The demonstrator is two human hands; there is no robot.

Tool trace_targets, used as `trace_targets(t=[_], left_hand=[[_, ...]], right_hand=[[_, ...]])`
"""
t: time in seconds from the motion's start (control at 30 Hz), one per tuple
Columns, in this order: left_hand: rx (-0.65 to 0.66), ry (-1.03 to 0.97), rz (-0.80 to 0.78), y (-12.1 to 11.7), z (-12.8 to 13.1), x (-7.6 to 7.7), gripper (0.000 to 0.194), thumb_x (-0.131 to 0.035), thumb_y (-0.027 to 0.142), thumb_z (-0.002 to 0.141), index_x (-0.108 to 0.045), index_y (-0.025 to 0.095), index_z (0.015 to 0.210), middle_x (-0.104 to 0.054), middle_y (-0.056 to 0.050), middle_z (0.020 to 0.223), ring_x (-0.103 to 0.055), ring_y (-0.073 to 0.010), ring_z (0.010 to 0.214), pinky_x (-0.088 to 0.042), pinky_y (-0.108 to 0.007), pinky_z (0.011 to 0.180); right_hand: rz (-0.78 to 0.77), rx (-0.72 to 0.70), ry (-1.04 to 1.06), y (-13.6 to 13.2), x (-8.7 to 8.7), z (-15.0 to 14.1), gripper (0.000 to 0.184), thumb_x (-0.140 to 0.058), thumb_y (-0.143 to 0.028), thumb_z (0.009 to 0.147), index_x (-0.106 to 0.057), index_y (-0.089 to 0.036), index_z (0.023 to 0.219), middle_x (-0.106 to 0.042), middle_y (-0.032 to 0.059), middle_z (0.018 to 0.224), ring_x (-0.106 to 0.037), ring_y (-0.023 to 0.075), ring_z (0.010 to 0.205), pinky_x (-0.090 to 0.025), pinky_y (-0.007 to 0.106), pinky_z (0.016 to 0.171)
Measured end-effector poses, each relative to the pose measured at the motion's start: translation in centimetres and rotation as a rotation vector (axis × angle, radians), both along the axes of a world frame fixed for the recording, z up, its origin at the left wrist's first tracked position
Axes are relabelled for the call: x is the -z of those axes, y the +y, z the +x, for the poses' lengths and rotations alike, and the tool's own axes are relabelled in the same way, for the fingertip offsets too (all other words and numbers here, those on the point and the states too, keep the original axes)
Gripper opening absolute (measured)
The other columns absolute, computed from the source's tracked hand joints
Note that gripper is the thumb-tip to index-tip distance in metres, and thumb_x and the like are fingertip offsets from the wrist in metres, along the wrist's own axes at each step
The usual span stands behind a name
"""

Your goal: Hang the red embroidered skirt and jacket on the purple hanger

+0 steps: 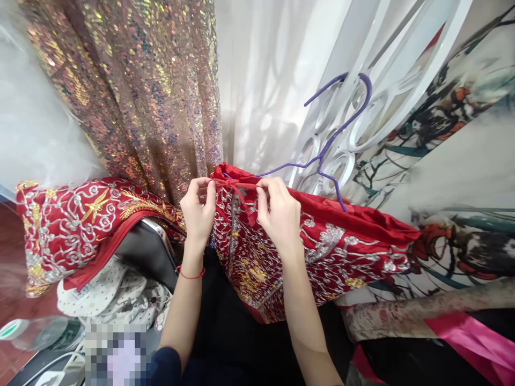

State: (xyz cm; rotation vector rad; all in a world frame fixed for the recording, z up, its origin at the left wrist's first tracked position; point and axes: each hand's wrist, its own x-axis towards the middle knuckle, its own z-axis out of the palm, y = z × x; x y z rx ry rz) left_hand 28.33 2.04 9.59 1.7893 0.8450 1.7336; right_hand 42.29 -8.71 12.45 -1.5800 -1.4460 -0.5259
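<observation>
A red garment with silver and gold embroidery spreads in front of me, its plain red edge uppermost. Part of a purple hanger shows above that edge, with its lower ends going into the garment. A thin red cord, knotted or looped near its middle, runs between my two hands at the garment's upper left. My left hand pinches the cord at one end. On the other side, my right hand pinches it with thumb and forefinger. An embroidered red sleeve lies off to the left.
A sequined curtain-like fabric hangs behind on the left. White openwork lattice stands behind the hanger. Polka-dotted white cloth and a clear bottle are at lower left. Pink fabric lies at lower right.
</observation>
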Motion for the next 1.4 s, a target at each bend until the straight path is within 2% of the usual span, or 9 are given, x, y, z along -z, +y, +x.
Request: trace_targets(t=[0.2, 0.4, 0.57, 0.77, 1.03, 1.13, 1.23, 1.33, 1.4], left_hand=[[-0.175, 0.016, 0.049, 0.5, 1.2, 1.1, 0.011, -0.057, 0.029, 0.092, -0.059, 0.018, 0.093, -0.063, 0.000, 0.079, -0.061, -0.0105, 0.068, -0.048, -0.022, 0.066], [0.040, -0.183, -0.056, 0.8, 1.5, 1.2, 0.012, -0.049, 0.029, 0.094, -0.052, 0.020, 0.087, -0.051, 0.003, 0.074, -0.051, -0.0082, 0.060, -0.044, -0.021, 0.059], [-0.327, -0.111, 0.140, 0.9, 1.4, 0.8, 0.015, -0.052, 0.034, 0.096, -0.052, 0.019, 0.097, -0.057, -0.001, 0.089, -0.061, -0.0098, 0.072, -0.049, -0.024, 0.069], [-0.218, -0.140, 0.048, 1.9, 2.0, 1.3, 0.030, -0.050, 0.048, 0.098, -0.053, 0.017, 0.097, -0.057, -0.001, 0.084, -0.057, -0.0088, 0.065, -0.047, -0.021, 0.059], [-0.210, -0.082, 0.069, 3.0, 2.2, 2.0, 0.024, -0.049, 0.042, 0.097, -0.054, 0.018, 0.096, -0.059, 0.000, 0.082, -0.060, -0.0111, 0.071, -0.048, -0.024, 0.069], [-0.079, -0.101, 0.151, 2.2, 1.9, 1.2, 0.018, -0.047, 0.030, 0.091, -0.059, 0.019, 0.100, -0.064, -0.005, 0.096, -0.063, -0.0155, 0.087, -0.051, -0.027, 0.077], [0.037, -0.106, 0.280, 1.7, 1.8, -0.4, 0.033, -0.042, 0.019, 0.082, -0.065, 0.022, 0.105, -0.065, -0.009, 0.115, -0.061, -0.0231, 0.110, -0.050, -0.039, 0.095], [0.011, 0.081, 0.341, 2.4, 2.1, -1.9, 0.027, -0.046, 0.014, 0.077, -0.070, 0.023, 0.086, -0.064, -0.009, 0.122, -0.052, -0.0295, 0.125, -0.038, -0.049, 0.111], [-0.013, 0.213, 0.283, 3.0, 2.3, -2.5, 0.023, -0.049, 0.011, 0.078, -0.068, 0.023, 0.079, -0.065, -0.008, 0.117, -0.054, -0.0291, 0.122, -0.038, -0.048, 0.111]], right_hand=[[-0.016, 0.142, -0.049, -0.8, 0.6, 0.1, 0.023, -0.039, -0.022, 0.104, -0.061, -0.019, 0.096, -0.069, 0.0047, 0.091, -0.060, 0.0131, 0.069, -0.036, 0.027, 0.059], [-0.068, 0.118, 0.035, -1.1, 1.3, -0.3, 0.021, -0.038, -0.025, 0.102, -0.057, -0.019, 0.098, -0.069, 0.0040, 0.085, -0.056, 0.0122, 0.059, -0.031, 0.026, 0.052], [-0.110, 0.106, 0.007, -1.1, 1.5, -0.8, 0.025, -0.035, -0.028, 0.104, -0.057, -0.018, 0.099, -0.070, 0.0052, 0.088, -0.059, 0.0119, 0.059, -0.031, 0.027, 0.053], [-0.115, 0.121, -0.019, -1.5, 1.7, -0.4, 0.029, -0.033, -0.028, 0.107, -0.059, -0.017, 0.099, -0.071, 0.0047, 0.086, -0.059, 0.0112, 0.059, -0.031, 0.027, 0.054], [-0.055, 0.172, 0.051, -1.9, 1.8, 1.1, 0.029, -0.035, -0.030, 0.106, -0.061, -0.019, 0.099, -0.072, 0.0052, 0.091, -0.057, 0.0104, 0.057, -0.031, 0.027, 0.052], [-0.093, 0.032, 0.149, -3.9, 1.2, 1.4, 0.018, -0.045, -0.033, 0.103, -0.057, -0.020, 0.106, -0.072, 0.0031, 0.091, -0.063, 0.0120, 0.064, -0.038, 0.025, 0.054], [-0.091, -0.045, 0.261, -7.7, -0.1, 2.3, 0.031, -0.060, -0.039, 0.097, -0.051, -0.022, 0.121, -0.071, 0.0006, 0.090, -0.066, 0.0139, 0.068, -0.046, 0.026, 0.058], [0.017, 0.201, 0.070, -11.9, -1.4, 4.1, 0.028, -0.065, -0.039, 0.094, -0.059, -0.024, 0.118, -0.070, 0.0072, 0.101, -0.067, 0.0226, 0.093, -0.053, 0.036, 0.080], [-0.020, 0.406, -0.123, -14.3, -1.8, 6.0, 0.026, -0.067, -0.044, 0.092, -0.067, -0.025, 0.109, -0.066, 0.0135, 0.117, -0.058, 0.0330, 0.116, -0.047, 0.050, 0.098]])
